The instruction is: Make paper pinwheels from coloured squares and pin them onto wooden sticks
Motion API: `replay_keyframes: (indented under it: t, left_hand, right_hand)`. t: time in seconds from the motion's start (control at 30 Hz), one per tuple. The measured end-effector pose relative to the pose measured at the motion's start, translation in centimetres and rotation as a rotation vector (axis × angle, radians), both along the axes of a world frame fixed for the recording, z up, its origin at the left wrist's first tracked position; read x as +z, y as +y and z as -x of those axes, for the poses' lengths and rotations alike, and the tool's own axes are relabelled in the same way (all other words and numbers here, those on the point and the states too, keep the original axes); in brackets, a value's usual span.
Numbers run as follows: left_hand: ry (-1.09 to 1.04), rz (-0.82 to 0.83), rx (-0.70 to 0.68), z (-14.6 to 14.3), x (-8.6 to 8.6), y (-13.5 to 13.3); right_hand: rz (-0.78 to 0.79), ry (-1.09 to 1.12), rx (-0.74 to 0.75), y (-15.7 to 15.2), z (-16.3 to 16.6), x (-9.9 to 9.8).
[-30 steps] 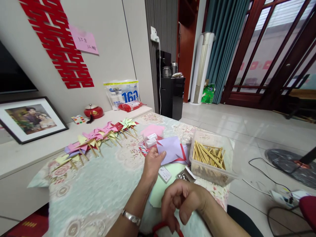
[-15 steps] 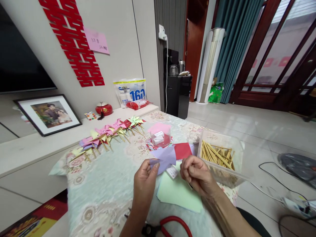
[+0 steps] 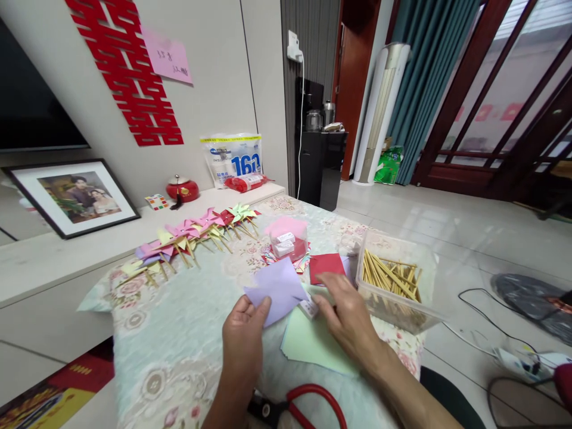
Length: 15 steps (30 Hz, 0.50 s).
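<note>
My left hand (image 3: 243, 336) pinches a lilac square of paper (image 3: 277, 289) by its near corner and holds it just above the table. My right hand (image 3: 348, 316) reaches forward with fingers stretched out, lying over the pale green sheets (image 3: 308, 345) and close to a red paper square (image 3: 326, 265). A small white box (image 3: 308, 307) lies between the two hands. Red-handled scissors (image 3: 304, 405) lie on the cloth near my wrists.
A clear tub of wooden sticks (image 3: 393, 280) stands to the right. A row of finished paper pinwheels (image 3: 192, 235) lies at the back left. A clear cup with pink paper (image 3: 286, 241) stands mid-table. The flowered tablecloth (image 3: 179, 333) covers the table; cables (image 3: 491, 333) lie on the floor.
My left hand has drawn the lilac paper left and nearer to me. My right hand has opened from a closed pinch and stretched forward toward the red paper.
</note>
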<state>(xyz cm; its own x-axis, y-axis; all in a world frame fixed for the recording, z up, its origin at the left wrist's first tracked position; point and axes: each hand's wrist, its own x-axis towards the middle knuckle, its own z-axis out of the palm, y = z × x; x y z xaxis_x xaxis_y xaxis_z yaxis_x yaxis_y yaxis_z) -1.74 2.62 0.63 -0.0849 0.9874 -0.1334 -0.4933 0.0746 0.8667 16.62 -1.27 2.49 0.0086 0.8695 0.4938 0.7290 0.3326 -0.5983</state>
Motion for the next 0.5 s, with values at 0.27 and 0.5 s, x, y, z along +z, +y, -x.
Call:
replay_keyframes:
  t: [0.27, 0.5]
  left_hand:
    - [-0.074, 0.056, 0.073, 0.7, -1.0, 1.2]
    - [-0.067, 0.023, 0.075, 0.9, -1.7, 1.3]
  right_hand:
    - [0.401, -0.654, -0.021, 1.4, 1.5, 3.9]
    - [0.583, -0.849, 0.005, 8.5, 0.4, 8.4]
